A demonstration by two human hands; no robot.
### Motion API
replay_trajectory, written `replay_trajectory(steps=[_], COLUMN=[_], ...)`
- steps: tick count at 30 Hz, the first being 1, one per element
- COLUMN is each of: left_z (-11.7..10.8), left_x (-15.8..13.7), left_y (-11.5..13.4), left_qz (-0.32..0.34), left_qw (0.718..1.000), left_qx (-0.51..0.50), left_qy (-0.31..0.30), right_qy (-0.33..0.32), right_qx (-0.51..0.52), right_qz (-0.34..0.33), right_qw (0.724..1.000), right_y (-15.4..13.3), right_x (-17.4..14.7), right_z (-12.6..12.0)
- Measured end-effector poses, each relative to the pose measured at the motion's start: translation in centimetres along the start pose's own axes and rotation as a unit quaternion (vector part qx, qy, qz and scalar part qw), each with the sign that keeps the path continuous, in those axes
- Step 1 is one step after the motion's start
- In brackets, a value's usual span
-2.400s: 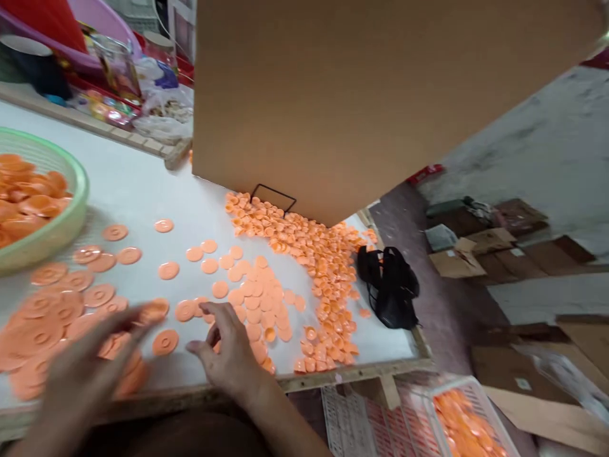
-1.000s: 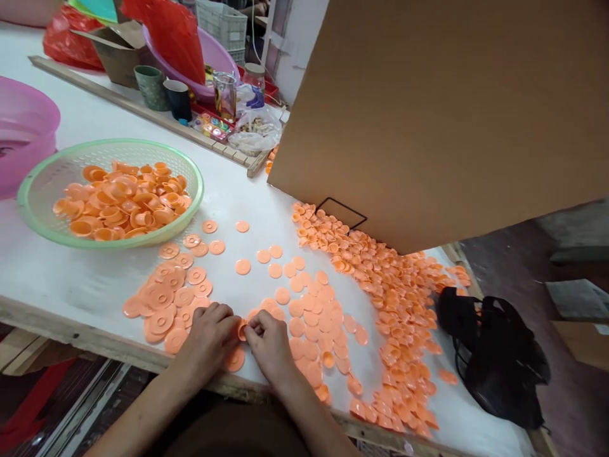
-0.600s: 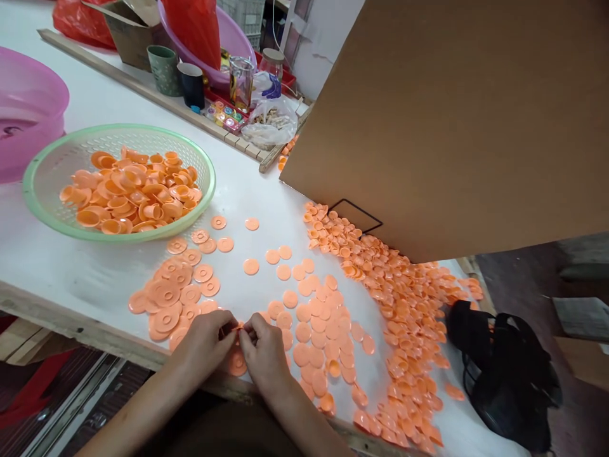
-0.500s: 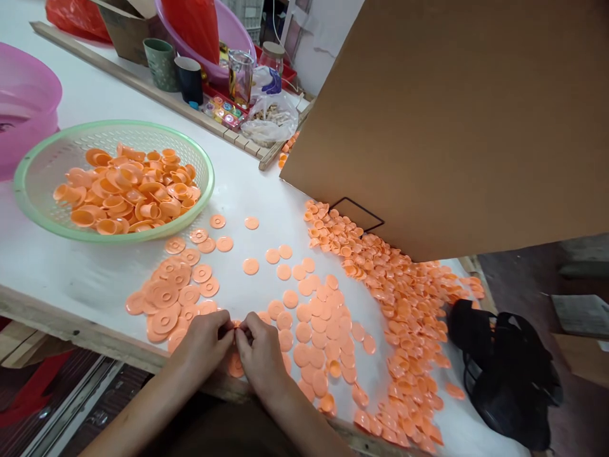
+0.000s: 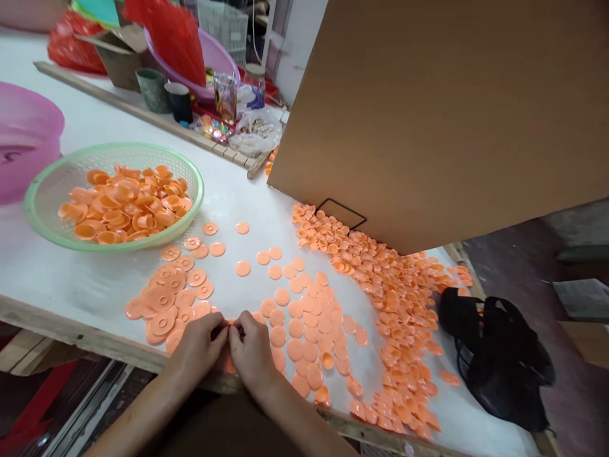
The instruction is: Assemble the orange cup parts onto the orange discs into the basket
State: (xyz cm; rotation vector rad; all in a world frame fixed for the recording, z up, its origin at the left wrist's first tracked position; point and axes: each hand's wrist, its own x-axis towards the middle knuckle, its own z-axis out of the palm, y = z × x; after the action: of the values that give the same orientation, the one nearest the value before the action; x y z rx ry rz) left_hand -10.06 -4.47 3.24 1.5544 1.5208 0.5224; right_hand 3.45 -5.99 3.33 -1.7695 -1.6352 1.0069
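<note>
My left hand [image 5: 202, 343] and my right hand [image 5: 250, 349] meet at the table's front edge, fingertips pinched together. A little orange plastic shows between them; the fingers hide most of this piece. Left of my hands lies a pile of flat orange discs with a raised ring [image 5: 162, 298]. Plain orange discs [image 5: 311, 333] spread out to the right, with a few small cup-shaped pieces among them. Beyond those, a long heap of small orange cup-shaped pieces [image 5: 394, 304] curves along the table. Hat-like orange pieces [image 5: 124, 197] fill the middle of a green plastic basket [image 5: 35, 219].
A large cardboard sheet or box side [image 5: 428, 127] rises behind the heap. On the right rests a black bag [image 5: 504, 362]. A pink tub [image 5: 28, 139] stands at the left. Behind a wooden strip [image 5: 118, 105] are mugs [image 5: 178, 105], a jar and a purple basin [image 5: 219, 54].
The view has shifted slightly, so the far items sit lower in the picture. My hands stay together at the same spot, fingertips still pinched.
</note>
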Motion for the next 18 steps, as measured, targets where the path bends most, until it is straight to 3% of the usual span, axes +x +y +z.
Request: replay_trajectory(steps=[4, 6, 9, 15, 18], left_z=[0.5, 0.7, 1.0, 1.2, 1.5], left_x=[-1.8, -2.6, -3.2, -3.5, -4.0], left_y=[0.1, 0.4, 1.1, 2.5, 2.6], left_qz=[0.023, 0.017, 0.026, 0.086, 0.079], left_qw=[0.992, 0.982, 0.967, 0.972, 0.984], left_qx=[-0.104, -0.185, -0.253, -0.216, -0.152], left_qy=[0.073, 0.041, 0.011, 0.036, 0.038], right_qy=[0.051, 0.08, 0.117, 0.142, 0.173], right_qx=[0.017, 0.034, 0.053, 0.019, -0.015], right_qz=[-0.086, -0.125, -0.127, -0.142, -0.108], right_qw=[0.995, 0.988, 0.984, 0.979, 0.979], right_y=[0.5, 0.6, 0.5, -0.4, -0.8], right_x=[-2.0, -2.8, -3.1, -3.4, -4.2], right_z=[-0.7, -1.2, -2.0, -3.1, -2.6])
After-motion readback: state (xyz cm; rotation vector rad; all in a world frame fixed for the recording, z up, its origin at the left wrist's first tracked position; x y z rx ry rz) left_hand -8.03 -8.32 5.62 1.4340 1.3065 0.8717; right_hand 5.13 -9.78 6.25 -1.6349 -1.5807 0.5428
